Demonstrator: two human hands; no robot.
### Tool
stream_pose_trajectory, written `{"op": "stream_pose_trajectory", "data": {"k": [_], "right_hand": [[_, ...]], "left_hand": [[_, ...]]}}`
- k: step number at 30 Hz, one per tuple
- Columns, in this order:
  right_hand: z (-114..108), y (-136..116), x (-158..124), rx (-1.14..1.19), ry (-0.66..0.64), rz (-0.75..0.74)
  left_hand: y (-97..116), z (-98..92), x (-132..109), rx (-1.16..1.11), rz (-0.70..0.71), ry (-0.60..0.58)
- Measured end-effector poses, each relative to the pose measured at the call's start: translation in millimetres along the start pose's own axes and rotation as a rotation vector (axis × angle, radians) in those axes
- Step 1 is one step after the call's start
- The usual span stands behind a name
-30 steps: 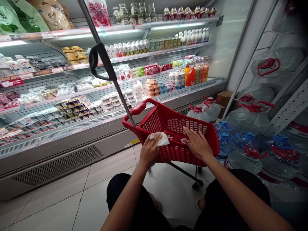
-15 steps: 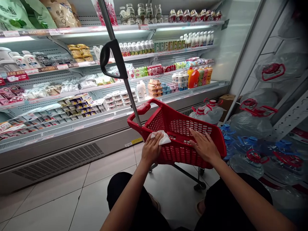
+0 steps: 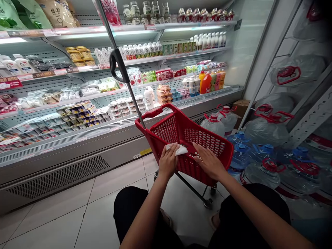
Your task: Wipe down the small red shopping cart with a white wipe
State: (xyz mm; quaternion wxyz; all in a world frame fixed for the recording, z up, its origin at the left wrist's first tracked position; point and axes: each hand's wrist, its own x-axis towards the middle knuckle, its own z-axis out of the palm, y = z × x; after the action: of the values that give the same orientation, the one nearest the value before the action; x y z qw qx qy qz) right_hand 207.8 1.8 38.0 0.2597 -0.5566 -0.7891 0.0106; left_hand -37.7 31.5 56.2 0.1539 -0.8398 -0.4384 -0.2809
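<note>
A red plastic shopping cart stands turned at an angle in front of my knees, its slotted basket showing no goods inside. My left hand presses a folded white wipe on the basket's near rim, fingers over the cloth. Farther right along the same rim lies my right hand, its fingers stretched out and holding nothing. From the cart's handle end a grey metal pole rises, with a black loop grip partway up.
Behind the cart runs a refrigerated display case stocked with yogurt cups, bottles and packs. Large water jugs with red or blue handles crowd the right side, near a metal rack. A cardboard box sits in the corner. Pale tiles cover the floor.
The cart has swung round, its right end shifting left and its wheels moving. Both hands stay on the rim; my right hand has moved left, and the wipe slightly right.
</note>
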Motion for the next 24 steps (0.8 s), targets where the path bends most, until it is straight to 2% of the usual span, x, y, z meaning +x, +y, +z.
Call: {"op": "stream_pose_trajectory", "data": {"k": [2,4,8,10,12,14,18,21,24], "right_hand": [[-1,11,-7,-0.035,0.009,-0.003],[0,16,-11,-0.066,0.011,-0.019],[7,6,-11,-0.088,0.01,-0.008],[10,-3,-11,-0.085,0.028,0.02],[13,-15,-12,-0.077,0.049,0.032],[17,-26,-14,-0.064,0.072,0.035],[22,-43,-13,-0.019,0.067,0.003],[18,-34,-4,-0.029,0.038,-0.078],[10,-9,4,-0.112,0.088,-0.106]], "left_hand": [[-9,-3.0,5,0.007,-0.053,0.016],[-4,0.2,6,-0.006,-0.082,0.024],[34,15.9,-8,-0.088,-0.007,-0.004],[45,19.0,-16,-0.122,0.03,-0.022],[42,16.1,-18,-0.138,0.062,-0.046],[28,9.3,-14,-0.134,0.081,-0.065],[2,-4.4,-3,-0.103,0.021,-0.052],[9,-8.1,-11,-0.112,-0.005,-0.042],[31,-7.2,-32,-0.159,0.074,-0.078]]}}
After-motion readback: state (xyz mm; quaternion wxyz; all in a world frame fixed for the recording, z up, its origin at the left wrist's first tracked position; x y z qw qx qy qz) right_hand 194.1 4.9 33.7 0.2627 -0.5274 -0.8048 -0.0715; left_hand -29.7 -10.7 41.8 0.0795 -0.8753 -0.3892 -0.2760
